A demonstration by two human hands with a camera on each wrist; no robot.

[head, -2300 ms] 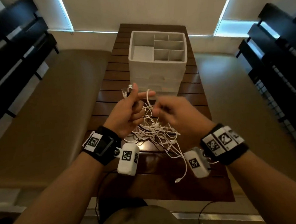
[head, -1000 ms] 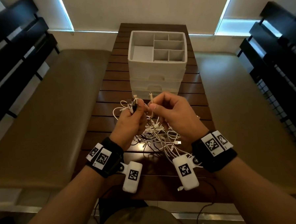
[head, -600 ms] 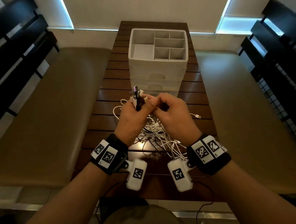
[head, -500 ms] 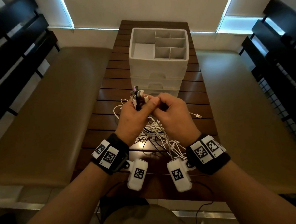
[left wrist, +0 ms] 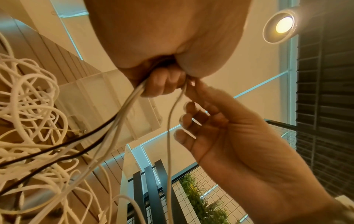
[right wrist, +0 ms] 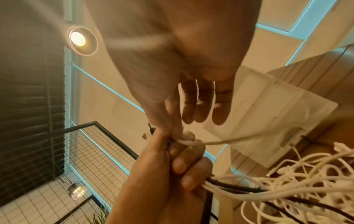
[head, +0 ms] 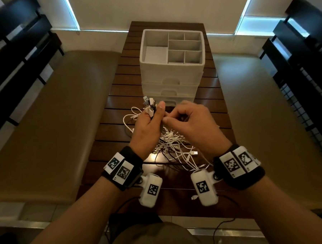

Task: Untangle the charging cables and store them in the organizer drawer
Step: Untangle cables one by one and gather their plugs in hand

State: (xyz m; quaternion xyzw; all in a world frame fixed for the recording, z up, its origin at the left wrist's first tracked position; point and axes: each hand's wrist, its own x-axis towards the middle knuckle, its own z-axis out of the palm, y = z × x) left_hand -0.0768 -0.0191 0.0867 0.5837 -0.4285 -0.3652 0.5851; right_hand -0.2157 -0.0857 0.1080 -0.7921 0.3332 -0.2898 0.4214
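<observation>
Since half a second ago the right hand has drawn slightly apart from the left hand, opening a small gap between the two, and the plugs above the left fist now fan out more.

The slatted wooden table runs away from both hands, with tan benches on either side. Beyond the fingertips stands the white organizer, its top tray split into compartments and its drawers all pushed in, just past the knuckles. Below and between the wrists lies the tangle of cables, mostly white with a few black strands, resting on the table and rising into the left fist.

The left hand is clenched round a bundle of cables: the wrist views show several white cords and a black one running out of the bottom of the curled fingers. The plugs stick up above its thumb.

The right hand, thumb and forefinger together, pinches a single white cord right beside the left thumb; its other fingers hang loosely curled and apart from the cord. That cord drops away toward the tangle.
</observation>
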